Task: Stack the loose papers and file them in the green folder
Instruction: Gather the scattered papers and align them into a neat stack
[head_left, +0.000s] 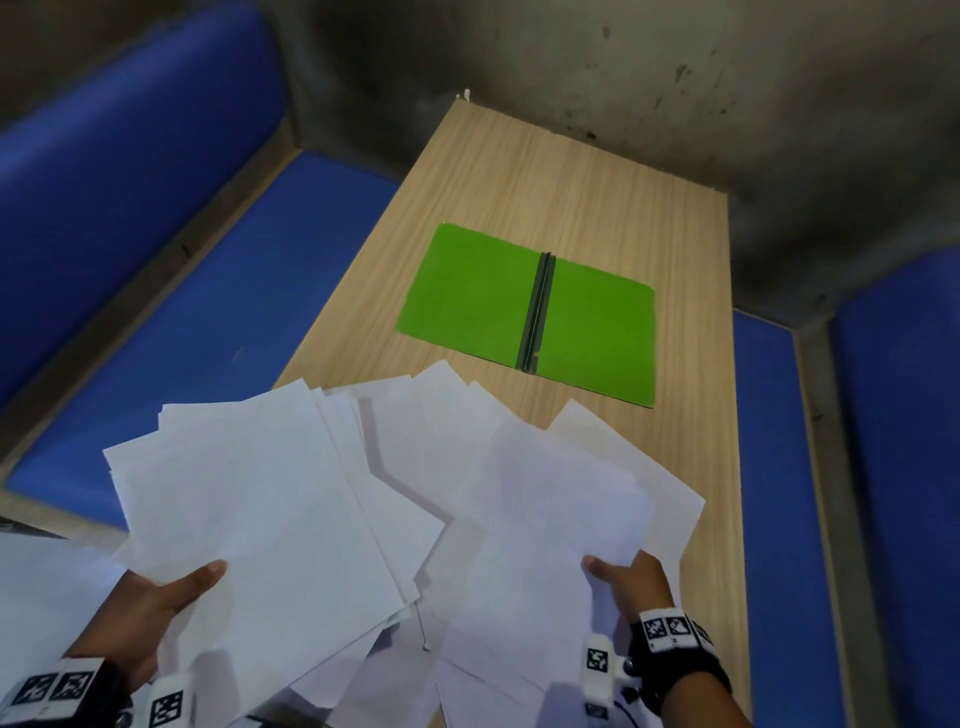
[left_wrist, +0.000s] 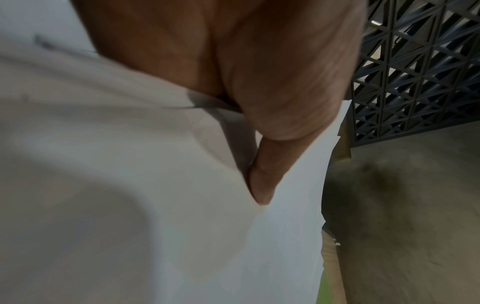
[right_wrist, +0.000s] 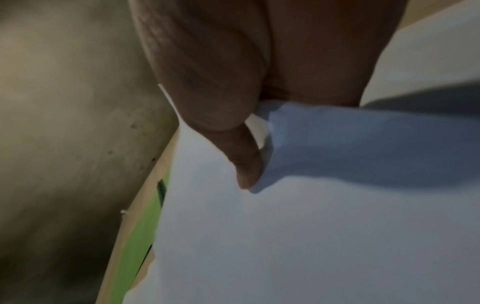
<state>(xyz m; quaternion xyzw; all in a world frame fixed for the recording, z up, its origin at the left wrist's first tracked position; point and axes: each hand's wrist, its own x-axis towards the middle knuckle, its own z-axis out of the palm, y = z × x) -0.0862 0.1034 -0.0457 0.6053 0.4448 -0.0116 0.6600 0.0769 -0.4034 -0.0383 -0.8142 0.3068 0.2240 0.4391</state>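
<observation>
Head view shows the left hand (head_left: 150, 618) clamped on a bunch of loose white paper sheets (head_left: 270, 499), thumb on top, over the near left corner of the light wooden worktop (head_left: 545, 171). Its partner, the right hand (head_left: 631, 584), pinches more white sheets by the near right edge. Farther back, the open green card folder (head_left: 472, 296) lies flat in the middle, just beyond the sheets.
</observation>
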